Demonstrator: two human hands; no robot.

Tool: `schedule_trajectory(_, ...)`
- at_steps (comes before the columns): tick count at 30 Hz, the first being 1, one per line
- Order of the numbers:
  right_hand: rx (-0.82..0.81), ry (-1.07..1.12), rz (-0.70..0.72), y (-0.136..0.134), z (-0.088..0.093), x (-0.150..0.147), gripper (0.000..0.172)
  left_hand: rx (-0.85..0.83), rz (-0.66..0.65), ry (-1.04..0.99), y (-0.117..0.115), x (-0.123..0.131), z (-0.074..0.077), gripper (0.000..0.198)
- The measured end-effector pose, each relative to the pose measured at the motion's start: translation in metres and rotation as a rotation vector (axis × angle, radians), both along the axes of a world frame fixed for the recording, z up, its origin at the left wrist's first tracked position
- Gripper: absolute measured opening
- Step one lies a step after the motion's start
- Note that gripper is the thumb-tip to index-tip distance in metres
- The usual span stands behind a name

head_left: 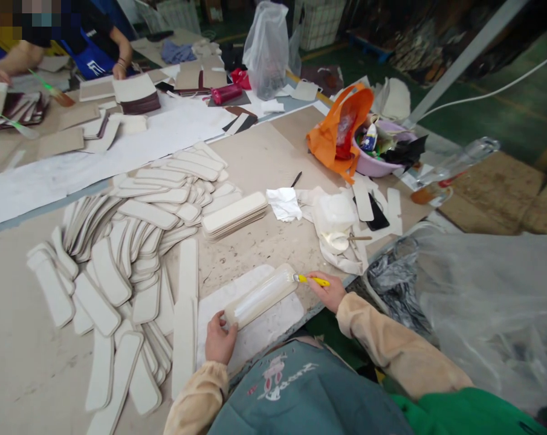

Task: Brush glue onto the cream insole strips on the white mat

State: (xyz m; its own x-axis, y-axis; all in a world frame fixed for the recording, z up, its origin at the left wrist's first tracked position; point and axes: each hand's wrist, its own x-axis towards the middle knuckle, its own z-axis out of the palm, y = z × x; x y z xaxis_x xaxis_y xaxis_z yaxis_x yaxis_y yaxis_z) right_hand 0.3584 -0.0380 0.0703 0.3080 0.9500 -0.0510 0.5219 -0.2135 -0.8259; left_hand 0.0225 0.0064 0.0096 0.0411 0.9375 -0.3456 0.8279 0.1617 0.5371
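My right hand (331,292) is closed around the yellow handle of a small paintbrush (317,280), its bristles touching the right end of a flat beige strip (260,296) with rounded ends. A shiny wet, whitish coat lies along the middle of this strip. At its left end, my left hand (220,339) pinches the edge between thumb and fingers. Beneath the strip lies a pale sheet (273,334) at the table's front edge. Beyond it stands a neat stack of similar strips (235,215). A translucent white tub (334,214) with white paste on it sits past my right hand.
A large heap of strips (112,266) spreads over the left. Behind the tub are an orange bag (331,142) and a purple basin (377,167). A clear bottle (463,163) stands at the right corner. A co-worker's hands (119,69) are among stacked panels (136,96) across the table.
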Motion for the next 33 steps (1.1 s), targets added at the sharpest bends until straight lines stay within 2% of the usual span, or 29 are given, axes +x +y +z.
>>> schedule_trajectory(4,0.067,-0.008,0.019,-0.002,0.007,-0.007,0.023,-0.001,0.001,-0.007,0.0,0.0,0.0,0.053)
schedule_trajectory(8,0.005,0.193,0.079,-0.002,0.007,-0.041,0.025,-0.001,0.007,-0.01,-0.001,0.001,0.002,0.05)
schedule_trajectory(11,-0.039,0.295,0.215,0.003,0.004,-0.075,0.025,-0.009,0.006,0.002,-0.002,0.002,0.003,0.049)
schedule_trajectory(14,0.014,0.322,0.326,0.011,0.0,-0.104,0.022,-0.013,0.013,0.022,-0.003,0.002,0.004,0.048)
schedule_trajectory(20,0.074,0.3,0.4,0.023,-0.014,-0.133,0.02,-0.012,0.02,0.013,-0.004,0.003,0.005,0.048)
schedule_trajectory(26,0.042,0.268,0.361,0.025,-0.018,-0.129,0.02,-0.013,0.023,0.022,-0.003,0.003,0.004,0.049)
schedule_trajectory(33,-0.002,0.181,0.187,0.021,-0.012,-0.077,0.023,-0.006,0.005,0.011,-0.002,0.0,0.001,0.052)
